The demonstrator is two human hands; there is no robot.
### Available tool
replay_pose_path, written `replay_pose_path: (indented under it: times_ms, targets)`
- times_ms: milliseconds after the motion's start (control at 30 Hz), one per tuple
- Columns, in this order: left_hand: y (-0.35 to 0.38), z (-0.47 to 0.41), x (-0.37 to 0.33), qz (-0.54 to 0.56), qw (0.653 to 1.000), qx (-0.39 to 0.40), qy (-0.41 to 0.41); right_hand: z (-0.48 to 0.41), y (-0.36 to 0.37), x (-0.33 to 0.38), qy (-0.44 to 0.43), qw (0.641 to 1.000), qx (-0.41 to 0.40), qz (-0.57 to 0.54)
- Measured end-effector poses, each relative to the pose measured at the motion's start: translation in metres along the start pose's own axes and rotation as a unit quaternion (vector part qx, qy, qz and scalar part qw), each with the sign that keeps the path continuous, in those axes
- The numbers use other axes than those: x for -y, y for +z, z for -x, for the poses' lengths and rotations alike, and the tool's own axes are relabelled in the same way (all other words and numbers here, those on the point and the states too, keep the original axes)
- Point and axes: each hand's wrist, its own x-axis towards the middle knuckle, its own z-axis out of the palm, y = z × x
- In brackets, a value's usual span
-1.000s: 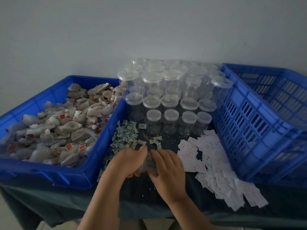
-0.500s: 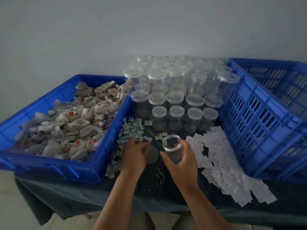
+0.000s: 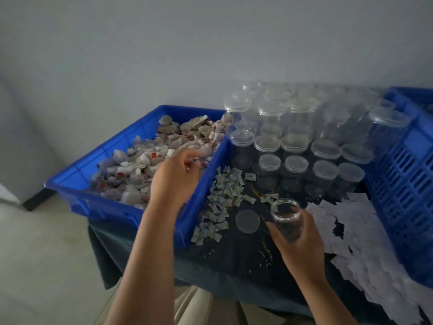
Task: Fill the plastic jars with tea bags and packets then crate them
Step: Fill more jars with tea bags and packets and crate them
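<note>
From the head view I see the open jar point(image 3: 287, 219) in the right hand point(image 3: 302, 240), above the dark-covered surface point(image 3: 234, 261) and near its front edge. Its mouth points up and its long axis is close to upright. The right grip is clamped round the lower wall of the jar, thumb on the near-left side and fingers wrapped behind, with the forearm coming in from lower right.

The jar's lid point(image 3: 248, 221) lies flat just left of it, beside the small green packets point(image 3: 222, 195).

The left hand point(image 3: 174, 181) reaches over the rim of the blue bin point(image 3: 70, 184), palm down, its fingers curled among the tea bags point(image 3: 140, 165) (too blurred for me to tell whether that grip has closed on one).

Lidded jars point(image 3: 295, 146) stand behind, white packets point(image 3: 346, 221) are spread to the right, and the slatted crate point(image 3: 403, 179) stands beyond them.
</note>
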Motion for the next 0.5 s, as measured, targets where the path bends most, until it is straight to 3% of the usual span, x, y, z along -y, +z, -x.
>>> replay_pose_path:
  times_ms: [67, 133, 200, 400, 500]
  targets:
    - [-0.015, -0.018, 0.032, -0.106, 0.981, 0.144, -0.072, 0.001, 0.001, -0.003, 0.012, 1.000, 0.004, -0.002]
    - [-0.016, -0.023, 0.051, -0.255, 0.914, 0.307, -0.069, 0.001, 0.001, -0.007, 0.026, 1.000, 0.013, -0.003]
    - [-0.009, -0.020, 0.060, -0.336, 0.869, 0.361, -0.045, 0.001, 0.002, -0.010, 0.034, 0.999, 0.015, -0.011]
    - [-0.006, -0.024, 0.064, -0.277, 0.919, 0.273, -0.069, 0.002, 0.002, -0.009, 0.034, 0.999, 0.019, -0.024]
    - [-0.010, -0.015, 0.069, -0.193, 0.965, 0.163, -0.073, 0.002, 0.002, -0.009, 0.040, 0.999, 0.025, -0.020]
